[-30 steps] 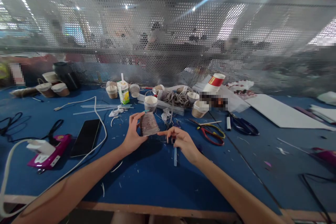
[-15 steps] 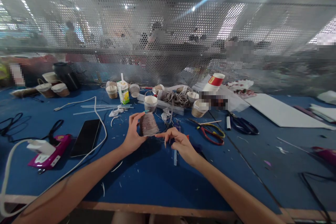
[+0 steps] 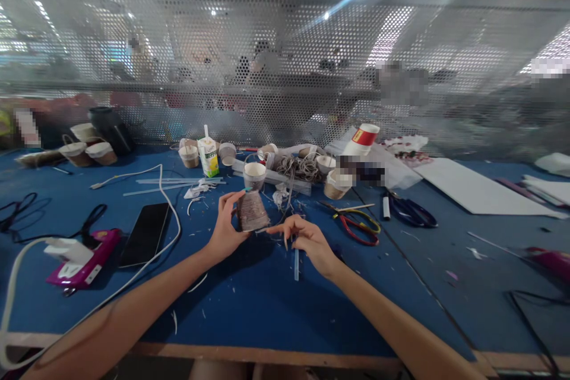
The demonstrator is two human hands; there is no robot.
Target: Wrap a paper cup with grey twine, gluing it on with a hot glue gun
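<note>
My left hand (image 3: 228, 225) grips a small paper cup wrapped in brown cord (image 3: 253, 212), with the thumb low on its side and the fingers at its top. The cup is tilted, its wider end down. At the lower right edge of that cup is the outstretched index finger of my right hand (image 3: 307, 240); the other fingers are loosely bent and apart, and I see nothing held in them. Just behind stands another cup with a white inside (image 3: 255, 172). A clear glue stick (image 3: 296, 264) lies below my right hand.
Red-and-yellow-handled pliers (image 3: 358, 228), dark-handled scissors (image 3: 412, 212) and a bundle of cord (image 3: 300, 167) lie to the right and behind. A drink carton (image 3: 209, 157) stands at the back. Leftward are a phone (image 3: 146, 234), a purple power strip (image 3: 84, 261) and a white cable (image 3: 176, 208).
My right hand has shifted slightly, its index finger still at the cup's lower edge. My left hand keeps its hold on the cup, which has barely moved.
</note>
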